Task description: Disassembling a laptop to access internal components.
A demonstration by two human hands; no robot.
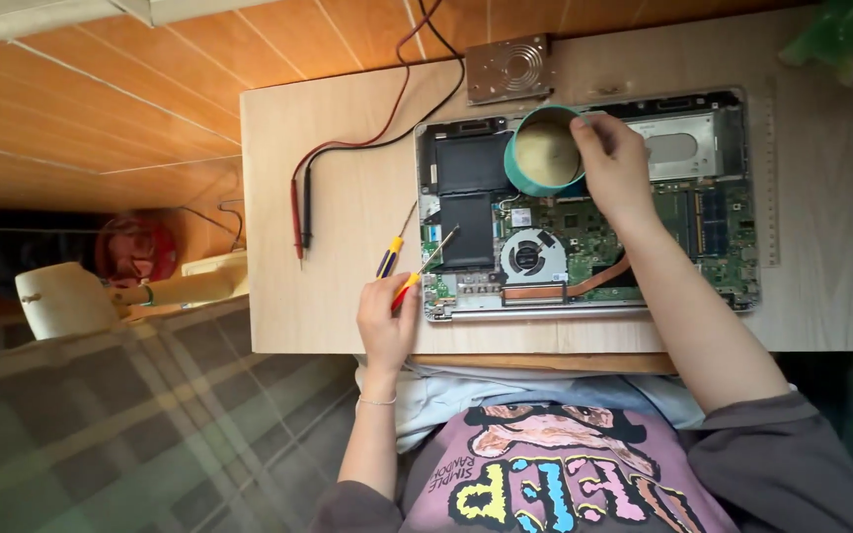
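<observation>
1. Two hands busy: left hand (387, 321), lower centre, fingers wrapped round a red-yellow screwdriver (425, 265).
2. Right hand (612, 163) pinches the teal bowl's (543, 153) rim, I think, above the opened laptop (584, 207).
3. Laptop sits mid-bench (348, 148).

Green object (846, 39) cut off at the top-right corner; circuit board (644, 222) detail too small, partly under forearm.
</observation>
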